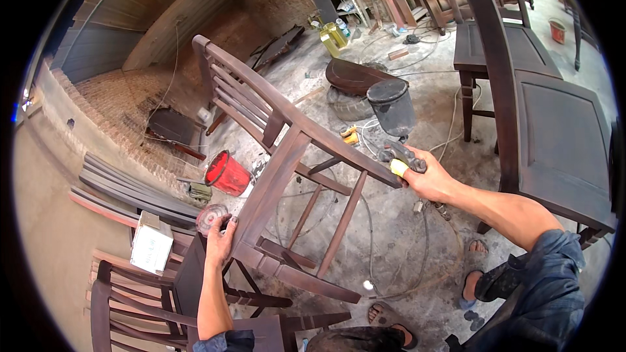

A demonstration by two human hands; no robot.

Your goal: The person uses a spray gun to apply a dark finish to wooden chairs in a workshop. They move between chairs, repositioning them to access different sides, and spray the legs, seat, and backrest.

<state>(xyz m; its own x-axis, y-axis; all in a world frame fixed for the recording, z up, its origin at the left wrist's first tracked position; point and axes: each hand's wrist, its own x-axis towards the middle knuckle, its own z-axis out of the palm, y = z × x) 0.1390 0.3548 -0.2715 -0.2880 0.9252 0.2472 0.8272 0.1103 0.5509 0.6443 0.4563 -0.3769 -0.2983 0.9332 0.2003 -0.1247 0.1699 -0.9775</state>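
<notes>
Clearly mid-way through spray-coating, by the look of it. Left hand (220,240), lower left of the frame, clamped around the edge of a tipped wooden chair frame (287,156), steadying it at centre frame, slatted back pointing to the upper left. Right hand (427,179), right of centre, closed on the grip of a spray gun (398,150), dark cup on top, nozzle just beside the chair's leg rail. Hose (391,248) looping over the concrete floor (404,221) below. Red bucket (227,173) left of the chair; dark finished chairs (554,137) at right. Next, probably: steady hold, even passes along the bare rails, then turning the frame to reach uncoated faces.
</notes>
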